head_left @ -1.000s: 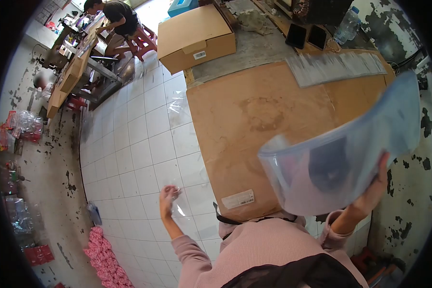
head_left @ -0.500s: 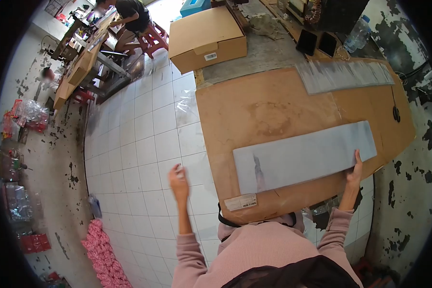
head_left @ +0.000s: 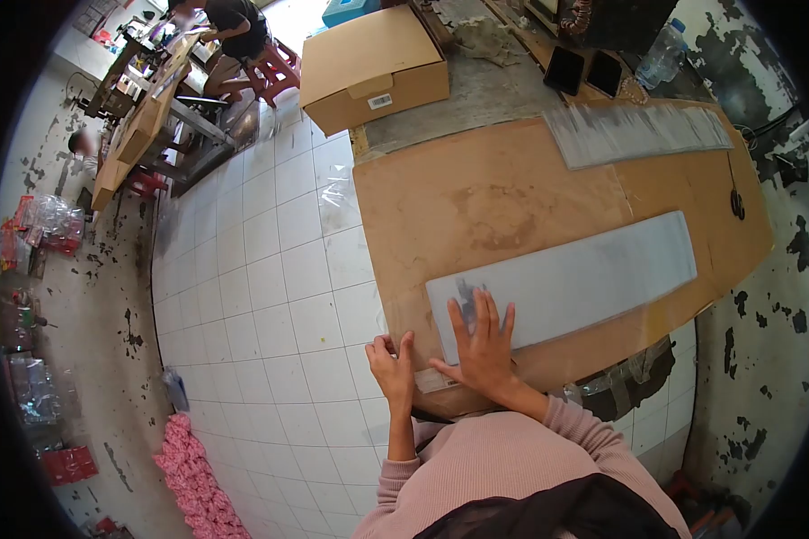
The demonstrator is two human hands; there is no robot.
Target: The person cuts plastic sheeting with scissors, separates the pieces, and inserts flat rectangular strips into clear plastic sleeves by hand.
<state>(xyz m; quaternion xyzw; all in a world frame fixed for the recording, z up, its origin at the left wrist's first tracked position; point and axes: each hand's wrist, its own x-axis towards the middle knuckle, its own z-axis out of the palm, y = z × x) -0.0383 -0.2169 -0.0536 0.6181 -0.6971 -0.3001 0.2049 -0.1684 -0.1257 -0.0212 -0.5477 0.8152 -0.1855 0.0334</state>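
A stack of clear, bluish plastic sheets [head_left: 593, 278] lies flat and slightly slanted on the brown cardboard [head_left: 422, 216] that covers the table. My right hand [head_left: 483, 346] rests on the left end of the sheets, its fingers spread. Just off the cardboard's left edge is my left hand [head_left: 393, 366], fingers partly curled and apart, holding nothing visible. A white label [head_left: 433, 381] on the cardboard is partly hidden beneath my right hand.
Farther back lie another pile of plastic strips [head_left: 638, 133], scissors [head_left: 737, 204], two phones [head_left: 564, 70] and a bottle [head_left: 662, 56]. A cardboard box [head_left: 375, 67] stands at the back left. Another person [head_left: 234, 31] sits at a far bench.
My right hand has moved from the right end of the sheets to the left end. My left hand has come right, to the cardboard's edge. Earlier the sheets were lifted and bent; now they lie flat.
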